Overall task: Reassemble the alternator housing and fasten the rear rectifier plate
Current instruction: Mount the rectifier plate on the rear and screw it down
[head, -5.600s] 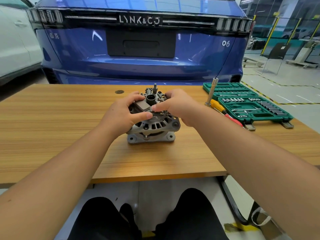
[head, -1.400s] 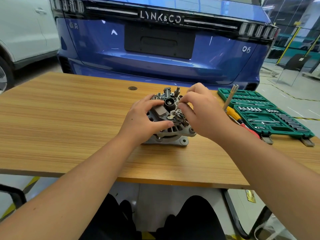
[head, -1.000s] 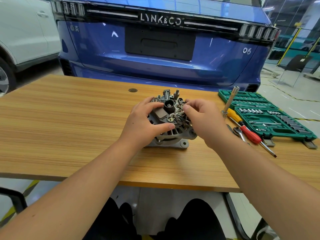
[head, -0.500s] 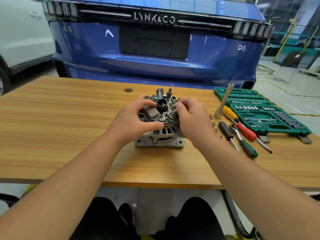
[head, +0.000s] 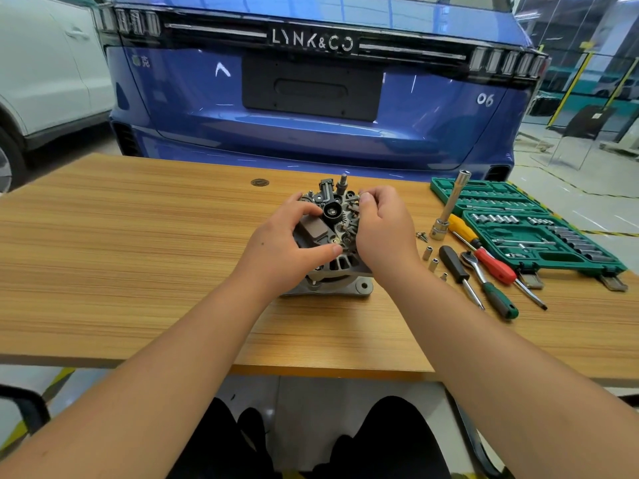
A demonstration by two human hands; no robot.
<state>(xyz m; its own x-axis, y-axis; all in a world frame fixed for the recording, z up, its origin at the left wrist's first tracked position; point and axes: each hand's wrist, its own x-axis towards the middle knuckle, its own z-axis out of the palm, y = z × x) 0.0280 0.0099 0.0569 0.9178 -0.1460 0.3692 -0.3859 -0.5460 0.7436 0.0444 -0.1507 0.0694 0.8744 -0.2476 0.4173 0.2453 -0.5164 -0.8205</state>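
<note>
The grey alternator (head: pixel 340 271) stands on its mounting lugs in the middle of the wooden table (head: pixel 138 254), rear end up. The dark rectifier plate (head: pixel 332 210) with its brown regulator block sits on top. My left hand (head: pixel 287 247) grips the alternator's left side, thumb on the front rim and fingers curled over the top. My right hand (head: pixel 383 229) curls over the right side, its fingertips pinching the plate's far right edge. The right hand hides what lies under it.
To the right of the alternator lie small loose sockets and bolts (head: pixel 428 254), a black-handled driver (head: pixel 456 267), a green-handled ratchet (head: pixel 491 288) and a yellow-and-red screwdriver (head: pixel 484 254). A socket extension (head: pixel 449 209) stands upright by the open green socket case (head: pixel 525 229). A blue car (head: pixel 311 98) stands behind the table.
My right hand came down from a raised pinch above the plate and now curls over its right edge. My left hand kept its grip. The view shifted slightly.
</note>
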